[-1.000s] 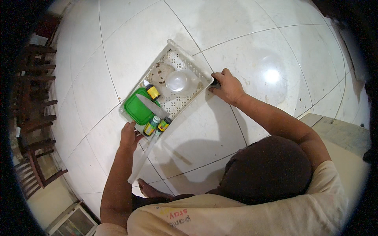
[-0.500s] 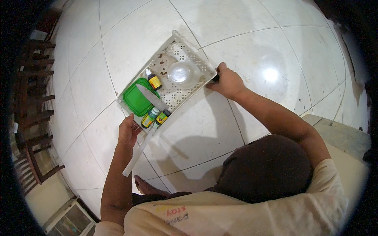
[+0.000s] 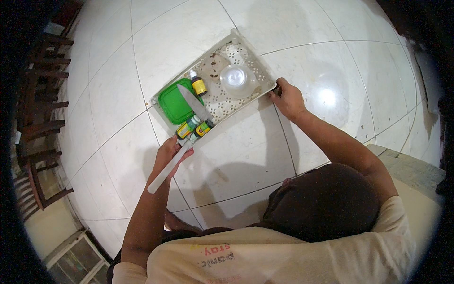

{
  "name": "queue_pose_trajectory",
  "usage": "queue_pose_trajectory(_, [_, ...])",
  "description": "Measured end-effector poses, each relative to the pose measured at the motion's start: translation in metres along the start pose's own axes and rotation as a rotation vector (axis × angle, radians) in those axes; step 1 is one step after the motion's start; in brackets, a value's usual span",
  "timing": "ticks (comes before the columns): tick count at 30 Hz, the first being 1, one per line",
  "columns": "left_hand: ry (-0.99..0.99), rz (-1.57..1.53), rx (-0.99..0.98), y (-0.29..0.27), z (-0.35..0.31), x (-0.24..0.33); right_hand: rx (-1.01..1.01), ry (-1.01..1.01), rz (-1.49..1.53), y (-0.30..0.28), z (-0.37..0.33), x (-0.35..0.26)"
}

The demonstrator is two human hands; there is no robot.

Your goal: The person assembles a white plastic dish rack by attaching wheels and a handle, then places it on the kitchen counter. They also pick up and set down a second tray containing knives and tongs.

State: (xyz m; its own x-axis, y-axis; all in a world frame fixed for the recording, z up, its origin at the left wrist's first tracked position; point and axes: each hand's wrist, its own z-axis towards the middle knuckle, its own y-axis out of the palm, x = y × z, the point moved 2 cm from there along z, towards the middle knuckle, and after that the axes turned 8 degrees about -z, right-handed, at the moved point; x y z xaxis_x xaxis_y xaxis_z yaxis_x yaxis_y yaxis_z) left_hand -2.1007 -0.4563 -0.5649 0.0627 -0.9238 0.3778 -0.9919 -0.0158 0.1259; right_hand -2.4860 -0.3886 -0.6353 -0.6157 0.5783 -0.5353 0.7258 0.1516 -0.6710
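A white perforated plastic tray [image 3: 246, 98] is held at a tilt between my hands. My right hand [image 3: 289, 99] is closed on its right corner. My left hand [image 3: 171, 150] is closed at the near left corner, its fingers partly hidden below the edge. Inside lie a green square lid or box [image 3: 174, 105], a knife with its blade [image 3: 191, 100] across the green, and a dark dropper bottle [image 3: 198, 86] with a yellow label. Two small bottles, one with a pale cap [image 3: 187, 127] and one dark-capped [image 3: 203, 128], sit at the near corner. A white stick [image 3: 168, 168] juts out over my left hand.
A clear rounded plastic container [image 3: 236, 80] and a brown-spotted pale item [image 3: 215, 65] are also in the tray. Below is a white tiled floor [image 3: 321, 66]. Dark wooden chairs [image 3: 45, 128] line the left, and a low ledge [image 3: 406, 165] stands at right.
The tray and its contents have shifted to the right in view, with both hands on it. My left hand has come further under the near left corner.
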Motion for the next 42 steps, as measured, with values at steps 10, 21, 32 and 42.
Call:
queue_pose_trajectory(10, [0.127,-0.029,0.029,-0.003,-0.019,-0.014,-0.002,0.111,-0.023,-0.006,-0.044,0.005])
queue_pose_trajectory(21, [-0.179,0.397,-0.049,-0.029,-0.095,-0.101,-0.951,0.276,0.598,-0.043,-0.140,-0.062])
queue_pose_trajectory(32, [-0.190,-0.169,-0.513,0.033,-0.133,-0.086,-0.773,-0.539,-0.288,0.009,-0.191,-0.204])
queue_pose_trajectory(42, [-0.440,-0.144,-0.174,-0.078,-0.089,-0.114,-0.095,-1.106,-0.593,0.076,-0.165,-0.225])
